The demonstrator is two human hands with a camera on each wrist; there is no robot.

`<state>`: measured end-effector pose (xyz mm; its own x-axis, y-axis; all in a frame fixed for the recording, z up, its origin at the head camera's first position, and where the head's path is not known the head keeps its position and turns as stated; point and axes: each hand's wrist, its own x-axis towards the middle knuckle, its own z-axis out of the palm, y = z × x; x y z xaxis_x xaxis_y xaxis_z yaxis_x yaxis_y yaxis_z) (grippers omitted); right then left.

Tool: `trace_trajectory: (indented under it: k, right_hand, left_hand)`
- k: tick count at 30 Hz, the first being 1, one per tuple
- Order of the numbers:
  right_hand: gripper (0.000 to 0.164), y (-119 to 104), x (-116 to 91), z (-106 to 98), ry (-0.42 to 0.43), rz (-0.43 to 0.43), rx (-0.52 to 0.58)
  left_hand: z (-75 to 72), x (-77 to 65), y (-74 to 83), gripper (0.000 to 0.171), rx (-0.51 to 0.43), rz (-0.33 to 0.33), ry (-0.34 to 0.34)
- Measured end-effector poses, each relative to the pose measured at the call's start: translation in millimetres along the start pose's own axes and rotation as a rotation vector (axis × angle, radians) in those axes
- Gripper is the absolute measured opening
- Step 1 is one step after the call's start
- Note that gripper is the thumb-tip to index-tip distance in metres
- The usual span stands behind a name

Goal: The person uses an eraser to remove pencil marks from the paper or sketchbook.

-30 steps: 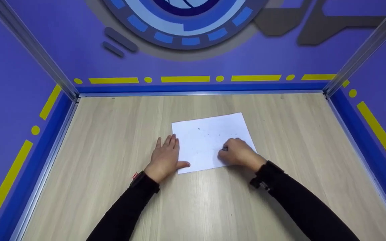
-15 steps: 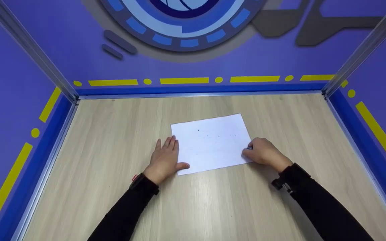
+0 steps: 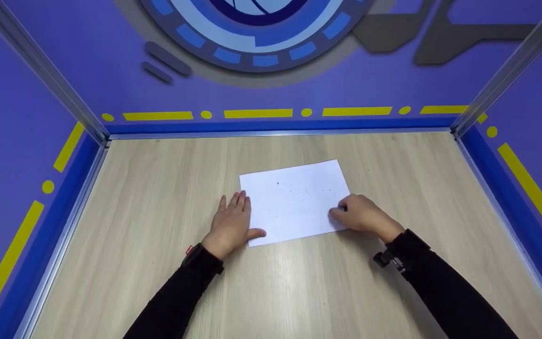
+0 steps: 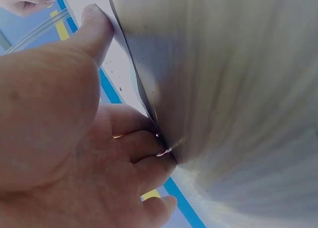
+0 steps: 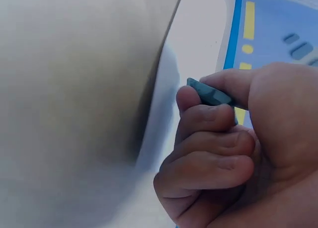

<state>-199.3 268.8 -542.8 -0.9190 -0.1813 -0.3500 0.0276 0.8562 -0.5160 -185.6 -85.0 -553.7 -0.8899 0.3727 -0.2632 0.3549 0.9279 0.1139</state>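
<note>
A white sheet of paper [image 3: 294, 207] lies slightly turned on the wooden table, with small dark specks scattered over its upper half. My left hand [image 3: 231, 223] rests flat at the paper's left edge, fingers straight and the thumb on its lower left corner. At the right edge, my right hand [image 3: 365, 214] pinches a small blue-green eraser [image 5: 212, 95] between thumb and index finger, the other fingers curled in. In the head view only a dark bit of it shows; the hand covers the rest. Whether the eraser touches the paper is hard to tell.
The light wooden table [image 3: 167, 174] reaches back to a purple-blue wall panel [image 3: 271, 94] with yellow dashes. Similar panels [image 3: 17, 141] close off the left and right sides, with metal rails along the edges.
My right hand has slid right with the eraser to the paper's right edge, then a little back left. My left hand has stayed in place.
</note>
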Motion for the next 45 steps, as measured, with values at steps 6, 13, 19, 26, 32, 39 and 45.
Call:
trace_trajectory:
  k: [6, 13, 19, 26, 32, 39, 45]
  right_hand:
    - [0.05, -38, 7, 20, -0.026, -0.072, -0.027]
    - [0.049, -89, 18, 52, -0.071, -0.177, -0.117]
    - [0.049, -111, 26, 70, -0.094, -0.207, -0.172]
    - [0.046, -101, 30, 68, -0.096, -0.191, -0.123]
    - [0.046, -72, 23, 54, -0.05, -0.139, -0.058]
    - [0.042, -27, 15, 26, 0.005, -0.082, -0.003]
    - [0.039, 8, 9, 2, 0.009, 0.016, -0.003]
  left_hand:
    - [4.3, 0.5, 0.5, 0.112, -0.008, -0.009, -0.001]
    - [4.9, 0.3, 3.3, 0.112, -0.01, -0.006, 0.005]
    - [3.8, 2.0, 5.3, 0.111, -0.022, -0.004, 0.002]
    - [1.5, 2.1, 4.6, 0.111, 0.008, -0.013, 0.011]
    - [0.3, 1.6, 5.0, 0.112, 0.019, -0.013, -0.004]
    - [-1.2, 1.1, 1.2, 0.113, 0.001, -0.015, -0.015]
    - [-0.6, 0.3, -1.1, 0.114, -0.006, -0.015, -0.027]
